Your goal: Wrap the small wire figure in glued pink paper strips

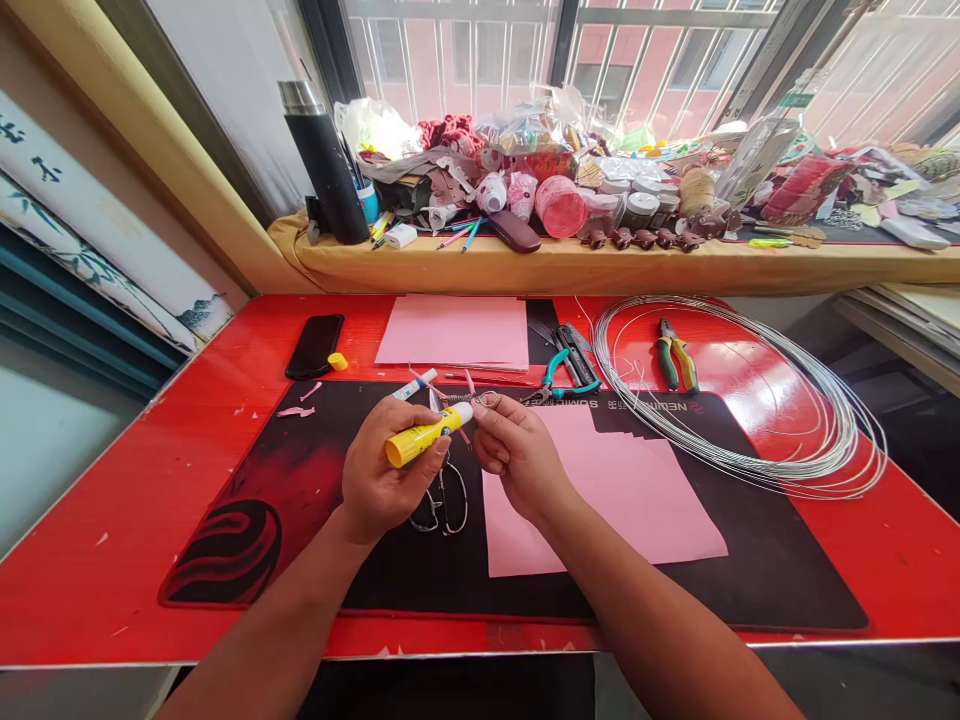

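Note:
My left hand (pixel 386 465) is wrapped round a yellow glue stick (pixel 424 437), whose white tip points right. Beside that tip, the fingers of my right hand (pixel 521 450) pinch a thin wire piece (pixel 487 399) with a small loop at its end. The rest of the wire is partly hidden behind the glue stick. Scissors (pixel 454 500) lie on the dark mat (pixel 300 500) below the glue, their handles towards me. Pink paper (pixel 600 500) lies under and to the right of my right hand. A white and blue tube (pixel 415 384) is just beyond my left hand.
A large wire coil (pixel 840 440) and green-yellow pliers (pixel 673 362) lie at the right. Teal pliers (pixel 555 375), a pink paper stack (pixel 454 330), a black phone (pixel 315 346) and a yellow cap (pixel 337 361) are farther back. A black thermos (pixel 326 170) stands on the crowded sill.

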`<control>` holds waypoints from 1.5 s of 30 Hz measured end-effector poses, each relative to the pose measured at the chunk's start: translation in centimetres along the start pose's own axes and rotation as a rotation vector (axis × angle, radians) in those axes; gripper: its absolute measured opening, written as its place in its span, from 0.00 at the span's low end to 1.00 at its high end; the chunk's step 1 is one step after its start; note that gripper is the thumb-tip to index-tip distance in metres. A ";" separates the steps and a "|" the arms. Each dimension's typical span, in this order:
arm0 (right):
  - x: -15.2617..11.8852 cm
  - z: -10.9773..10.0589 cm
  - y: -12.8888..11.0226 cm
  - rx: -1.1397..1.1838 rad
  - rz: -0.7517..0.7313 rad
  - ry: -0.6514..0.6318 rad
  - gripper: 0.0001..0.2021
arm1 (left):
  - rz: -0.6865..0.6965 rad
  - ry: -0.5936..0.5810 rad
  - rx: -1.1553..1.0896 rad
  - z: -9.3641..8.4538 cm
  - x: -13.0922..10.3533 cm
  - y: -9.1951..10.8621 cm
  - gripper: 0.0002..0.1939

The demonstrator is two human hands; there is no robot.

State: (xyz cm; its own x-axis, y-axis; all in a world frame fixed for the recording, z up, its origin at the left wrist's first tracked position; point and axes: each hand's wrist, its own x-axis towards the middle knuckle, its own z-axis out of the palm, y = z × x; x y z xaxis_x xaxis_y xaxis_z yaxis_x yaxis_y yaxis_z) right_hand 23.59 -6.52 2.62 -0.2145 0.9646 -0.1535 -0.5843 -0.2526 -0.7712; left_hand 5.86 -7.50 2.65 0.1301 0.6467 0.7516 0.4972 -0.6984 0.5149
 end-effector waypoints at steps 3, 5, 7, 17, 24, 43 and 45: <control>0.0 -0.1 0.1 -0.031 -0.019 -0.019 0.17 | -0.035 -0.010 -0.033 0.0 0.1 -0.1 0.07; 0.0 -0.1 0.2 -0.060 -0.029 -0.034 0.17 | -0.065 -0.010 -0.063 0.0 0.1 -0.2 0.07; 0.1 -0.2 0.2 -0.087 -0.037 -0.042 0.18 | -0.086 -0.011 -0.084 -0.1 0.1 -0.2 0.08; 0.1 -0.2 0.2 -0.125 -0.051 -0.055 0.17 | -0.079 -0.006 -0.092 -0.4 0.0 -0.6 0.10; 0.1 -0.2 0.2 -0.088 -0.035 -0.055 0.17 | -0.149 0.042 -0.216 -0.2 -0.1 -0.2 0.08; -0.1 0.0 0.0 -0.054 -0.023 -0.028 0.17 | -0.208 0.048 -0.230 -0.2 0.0 -0.6 0.06; -0.1 0.1 0.0 -0.042 -0.017 -0.020 0.17 | -0.177 0.050 -0.226 -0.3 0.2 -0.4 0.07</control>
State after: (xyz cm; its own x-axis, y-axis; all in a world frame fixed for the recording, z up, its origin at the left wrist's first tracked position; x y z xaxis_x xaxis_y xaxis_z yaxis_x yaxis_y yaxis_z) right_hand 23.57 -6.64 2.74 -0.2205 0.9669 -0.1283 -0.5550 -0.2326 -0.7987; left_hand 5.45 -7.22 2.72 0.0134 0.7525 0.6584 0.3041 -0.6304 0.7143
